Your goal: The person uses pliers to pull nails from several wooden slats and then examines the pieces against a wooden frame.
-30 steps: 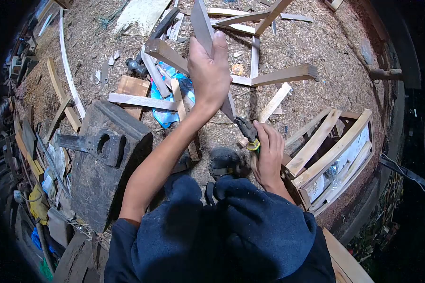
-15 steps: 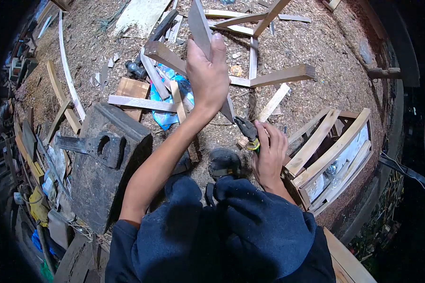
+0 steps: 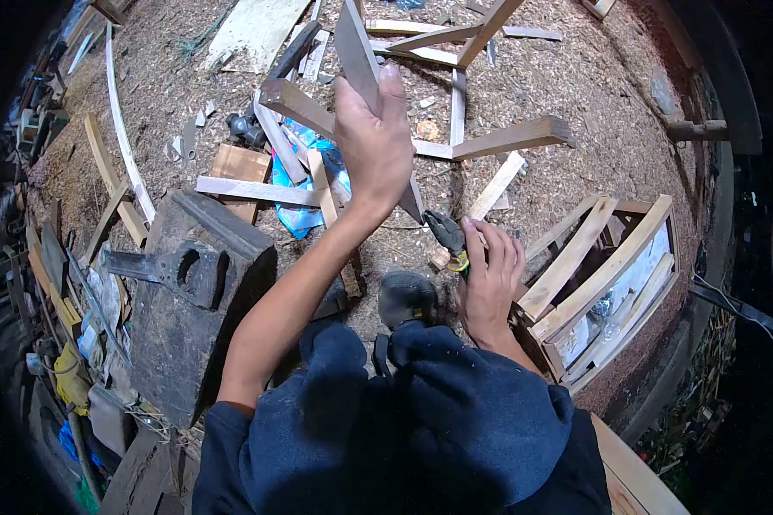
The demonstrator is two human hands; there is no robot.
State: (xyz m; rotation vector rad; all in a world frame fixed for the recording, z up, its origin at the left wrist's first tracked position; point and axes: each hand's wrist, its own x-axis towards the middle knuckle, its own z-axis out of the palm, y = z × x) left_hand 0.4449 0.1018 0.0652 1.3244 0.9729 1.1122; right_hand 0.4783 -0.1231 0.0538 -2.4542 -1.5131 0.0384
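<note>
The chip-strewn floor (image 3: 601, 103) bears a wooden frame (image 3: 511, 139); a dark block (image 3: 167, 343) sits at left. Above the floor, the left hand (image 3: 374, 159) holds up a slat (image 3: 357, 56), pinching it between thumb and fingers. It looks stiff, fairly light, dry rather than slippery, perhaps apt to split at its ends; its middle seems the best hold. The right hand's (image 3: 489, 296) fingers curl round the pliers (image 3: 445, 232), nose at the slat's lower end; whether they bite, I cannot tell.
</note>
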